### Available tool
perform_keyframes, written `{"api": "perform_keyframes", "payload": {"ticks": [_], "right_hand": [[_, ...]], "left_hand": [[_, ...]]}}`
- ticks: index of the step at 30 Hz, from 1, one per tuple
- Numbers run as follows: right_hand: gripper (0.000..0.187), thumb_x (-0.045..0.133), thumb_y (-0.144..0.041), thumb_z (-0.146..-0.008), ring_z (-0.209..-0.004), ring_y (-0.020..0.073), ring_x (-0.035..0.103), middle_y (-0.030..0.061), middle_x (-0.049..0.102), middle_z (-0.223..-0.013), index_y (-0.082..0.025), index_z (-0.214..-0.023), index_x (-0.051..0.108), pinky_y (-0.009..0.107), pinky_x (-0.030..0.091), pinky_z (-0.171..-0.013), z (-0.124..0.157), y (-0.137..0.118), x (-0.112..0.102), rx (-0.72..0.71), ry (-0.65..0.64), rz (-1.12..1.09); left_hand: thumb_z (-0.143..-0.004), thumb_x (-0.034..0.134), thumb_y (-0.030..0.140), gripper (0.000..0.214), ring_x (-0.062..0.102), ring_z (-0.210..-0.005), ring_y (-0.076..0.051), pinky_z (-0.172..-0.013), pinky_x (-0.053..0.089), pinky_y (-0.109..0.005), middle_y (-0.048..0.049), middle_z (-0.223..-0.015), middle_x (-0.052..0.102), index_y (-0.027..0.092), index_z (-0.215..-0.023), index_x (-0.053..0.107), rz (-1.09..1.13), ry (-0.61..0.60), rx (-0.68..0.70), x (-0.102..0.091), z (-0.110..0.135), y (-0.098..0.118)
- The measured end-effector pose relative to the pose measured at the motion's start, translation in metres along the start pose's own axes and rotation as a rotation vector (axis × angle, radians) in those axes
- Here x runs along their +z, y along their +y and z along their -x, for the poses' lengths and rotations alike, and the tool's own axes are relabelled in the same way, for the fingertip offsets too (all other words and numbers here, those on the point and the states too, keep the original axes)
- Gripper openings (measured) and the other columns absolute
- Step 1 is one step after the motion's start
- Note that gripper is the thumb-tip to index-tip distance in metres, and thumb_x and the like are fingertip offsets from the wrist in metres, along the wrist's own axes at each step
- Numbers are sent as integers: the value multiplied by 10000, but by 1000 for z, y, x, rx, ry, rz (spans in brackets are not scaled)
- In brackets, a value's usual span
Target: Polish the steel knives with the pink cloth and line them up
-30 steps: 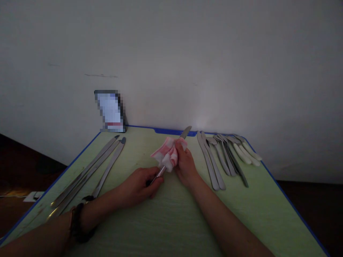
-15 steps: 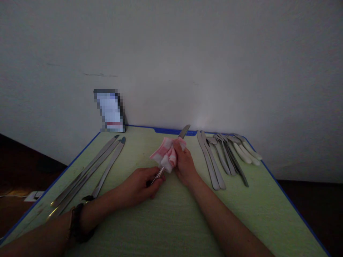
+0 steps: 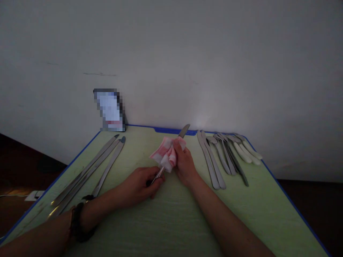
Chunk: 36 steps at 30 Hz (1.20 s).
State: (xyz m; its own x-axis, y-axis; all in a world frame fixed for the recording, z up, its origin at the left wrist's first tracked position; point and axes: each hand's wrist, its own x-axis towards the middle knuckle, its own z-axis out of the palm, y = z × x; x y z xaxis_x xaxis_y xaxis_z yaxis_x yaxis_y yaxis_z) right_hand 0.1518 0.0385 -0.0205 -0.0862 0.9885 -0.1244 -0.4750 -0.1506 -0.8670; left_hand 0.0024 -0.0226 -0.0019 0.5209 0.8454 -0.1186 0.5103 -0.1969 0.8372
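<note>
My left hand [image 3: 140,185] is closed round the handle of a steel table knife [image 3: 184,131] near the middle of the green table [image 3: 174,221]. The knife slants up and to the right, its blade tip poking out beyond the cloth. My right hand [image 3: 184,165] is closed on a pink and white cloth [image 3: 166,154] wrapped round the middle of the blade. A dark band sits on my left wrist.
Three long steel knives [image 3: 91,171] lie side by side on the left. Several knives, spoons and white-handled pieces [image 3: 227,155] lie in a row at the back right. A blurred-out upright object [image 3: 110,110] leans on the wall. The table has a blue rim.
The cloth and my right hand have shifted very slightly along the blade. My left hand and the knife have stayed nearly still.
</note>
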Motion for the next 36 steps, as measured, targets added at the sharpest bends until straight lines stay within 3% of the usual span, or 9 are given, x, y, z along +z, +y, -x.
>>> {"api": "perform_keyframes", "payload": {"ticks": [15, 24, 30, 36], "right_hand": [[398, 701, -560, -646, -517, 101, 434, -39, 540, -557, -191, -649, 553, 245, 344, -512, 3, -6, 3, 50, 32, -87], [364, 741, -518, -646, -604, 117, 566, -23, 651, -682, -197, -767, 617, 238, 473, -564, -13, -17, -11, 25, 130, -304], [283, 670, -504, -747, -663, 120, 611, -11, 699, -776, -223, -766, 650, 249, 520, -598, -22, -25, -23, 14, 169, -395], [262, 670, -492, -747, -670, 130, 610, -11, 698, -773, -230, -749, 650, 265, 523, -634, -25, -24, -26, -1, 163, -373]], "left_hand": [[-919, 373, 308, 224, 477, -589, -114, -566, 381, -215, 28, -672, 531, 179, -815, 524, -102, 30, 30, -4, 2, 4], [-962, 317, 318, 293, 596, -806, -169, -787, 447, -277, -36, -912, 654, 181, -1069, 553, -233, 12, 94, -5, 4, 4], [-966, 319, 332, 324, 614, -937, -194, -878, 439, -304, -54, -1024, 676, 187, -1105, 574, -238, -8, 101, -5, 5, 2], [-965, 328, 341, 324, 608, -901, -174, -853, 443, -278, -26, -976, 673, 198, -1082, 595, -179, -16, 86, -6, 4, 1]]}}
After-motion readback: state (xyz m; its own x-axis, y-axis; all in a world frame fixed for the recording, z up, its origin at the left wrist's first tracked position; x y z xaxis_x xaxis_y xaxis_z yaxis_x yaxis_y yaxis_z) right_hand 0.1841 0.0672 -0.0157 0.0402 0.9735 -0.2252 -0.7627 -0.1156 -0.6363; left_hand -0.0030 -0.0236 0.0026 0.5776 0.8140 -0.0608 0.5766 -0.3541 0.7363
